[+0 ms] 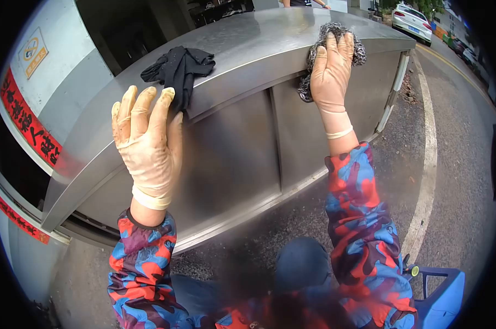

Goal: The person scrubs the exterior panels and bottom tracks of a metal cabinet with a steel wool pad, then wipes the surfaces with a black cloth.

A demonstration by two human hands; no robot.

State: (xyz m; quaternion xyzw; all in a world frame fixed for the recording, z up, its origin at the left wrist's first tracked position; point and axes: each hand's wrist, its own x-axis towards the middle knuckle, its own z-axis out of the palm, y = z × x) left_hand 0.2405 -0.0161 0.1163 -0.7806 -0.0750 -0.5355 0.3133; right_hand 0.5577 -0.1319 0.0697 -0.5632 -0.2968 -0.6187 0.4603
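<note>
Both of my hands wear thin, pale rubber gloves. My right hand [331,77] presses a grey steel wool scourer [360,52] against the front edge of a stainless steel counter [253,39], fingers laid over it and part of the wool bulging out below. My left hand [148,145] is raised at the counter's left front, empty, with its fingers apart. Just beyond its fingertips a crumpled black cloth [189,61] lies on the counter top and hangs over the edge. Below the edge are metal sliding doors [226,148].
A person's arm [320,4] shows behind the counter. To the right runs a road with a white line [428,137] and a parked white car [411,23]. Near my right elbow stands a blue plastic object [442,299]. My knee [303,263] is close to the doors.
</note>
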